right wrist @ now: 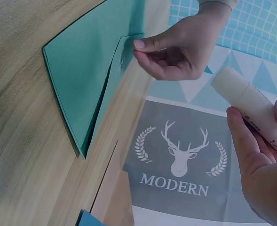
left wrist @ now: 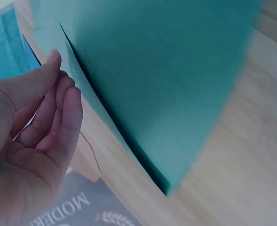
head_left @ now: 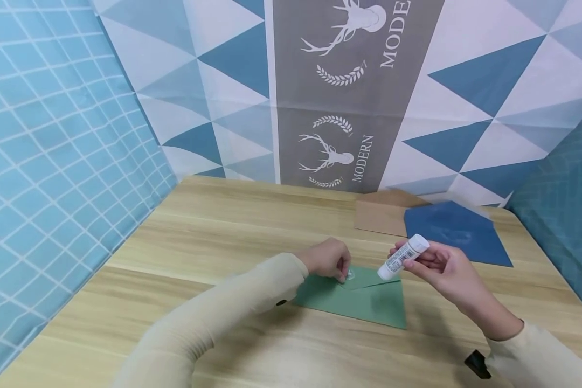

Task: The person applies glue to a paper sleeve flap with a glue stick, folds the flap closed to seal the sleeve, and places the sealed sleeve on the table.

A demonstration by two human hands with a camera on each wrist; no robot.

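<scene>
A green envelope [head_left: 364, 308] lies on the wooden table, its flap [right wrist: 111, 80] lifted slightly off the body, with a dark gap showing along the fold-over edge. My left hand [head_left: 326, 260] pinches the flap's tip between thumb and fingers, beside a small round whitish mark [head_left: 351, 274]. In the left wrist view, the thumb tip [left wrist: 54, 57] shows right at the flap's edge. Over the envelope's right end, my right hand [head_left: 452, 274] holds a white glue stick [head_left: 403, 257] with a printed label and barcode, tilted between thumb and fingers.
Behind the right hand, a blue envelope [head_left: 458, 229] overlaps a brown envelope [head_left: 380, 214] near the table's back edge. A patterned wall covering [head_left: 315, 97] rises behind the wooden table [head_left: 174, 258]. Blue tiled sheeting [head_left: 53, 134] borders the left side.
</scene>
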